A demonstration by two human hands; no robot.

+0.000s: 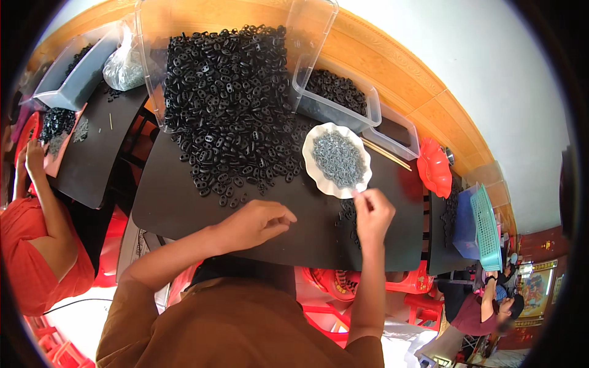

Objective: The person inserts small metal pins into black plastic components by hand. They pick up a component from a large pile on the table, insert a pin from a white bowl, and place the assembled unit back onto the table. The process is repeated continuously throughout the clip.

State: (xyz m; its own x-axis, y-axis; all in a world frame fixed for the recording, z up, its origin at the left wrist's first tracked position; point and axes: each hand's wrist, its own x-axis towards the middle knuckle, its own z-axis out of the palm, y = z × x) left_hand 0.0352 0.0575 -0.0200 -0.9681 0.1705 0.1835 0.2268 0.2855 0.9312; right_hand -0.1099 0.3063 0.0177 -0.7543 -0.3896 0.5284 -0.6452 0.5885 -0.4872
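A large heap of small black oval pieces with holes (230, 104) spreads from a tipped clear box onto the dark table. My left hand (262, 222) hovers over the table just below the heap, its fingers curled together; anything inside them is hidden. To its right, a white scalloped dish (313, 167) holds many tiny grey pieces (338, 159), too small to name. My right hand (374, 211) is at the dish's lower right rim with thumb and forefinger pinched; what they hold is too small to make out. Small black pieces (348, 214) lie on the table beside this hand.
Behind the dish stand clear plastic boxes (337, 116), one with black pieces. Wooden chopsticks (386, 154) lie near a red scalloped dish (434, 168). A teal basket (486, 227) is farther right. At the left, a person in red (40, 245) works at another dark table (92, 159).
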